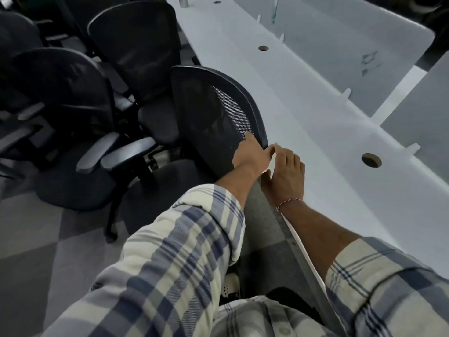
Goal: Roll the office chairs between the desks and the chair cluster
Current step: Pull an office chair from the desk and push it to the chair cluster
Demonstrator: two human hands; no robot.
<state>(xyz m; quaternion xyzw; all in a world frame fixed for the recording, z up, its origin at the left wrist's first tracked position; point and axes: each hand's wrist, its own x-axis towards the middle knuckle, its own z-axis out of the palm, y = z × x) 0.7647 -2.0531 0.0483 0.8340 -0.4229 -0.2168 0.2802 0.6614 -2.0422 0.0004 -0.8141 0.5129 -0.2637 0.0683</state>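
- On the right side of the view, the long white desk (303,98) runs from 5 o'clock up to 12 o'clock, with a low divider (340,45) along its far side. Its near edge closes every way toward 3 o'clock.
- The floor (36,239) shows open carpet only at 7 to 8 o'clock, so I judge that the free room for rolling is there.
- The chair cluster (60,93) fills the part from 9 to 11 o'clock. Its nearest armrests stand just beside the seat of the chair that is being handled.
- The chair (206,113) is in the middle, between cluster and desk. Its mesh back is upright, and the long line of the back goes from 11 to 5 o'clock, almost along the desk edge. The right rim is just beside that edge, and the seat lies on the 8 o'clock side.
- The left hand (250,155) grips the lower end of the back's rim, with the forefinger stretched on the mesh. From this grip the chair lies toward 11 o'clock. This hand seems to carry the push.
- The right hand (289,171) is at 4 o'clock from the left one, over the desk edge. Its fingers are curled and the tips reach the same rim, but I cannot tell whether they pinch it or only touch it.
- Probably the next move needs the back turned away from the desk before the chair rolls, because the gap there is very tight.
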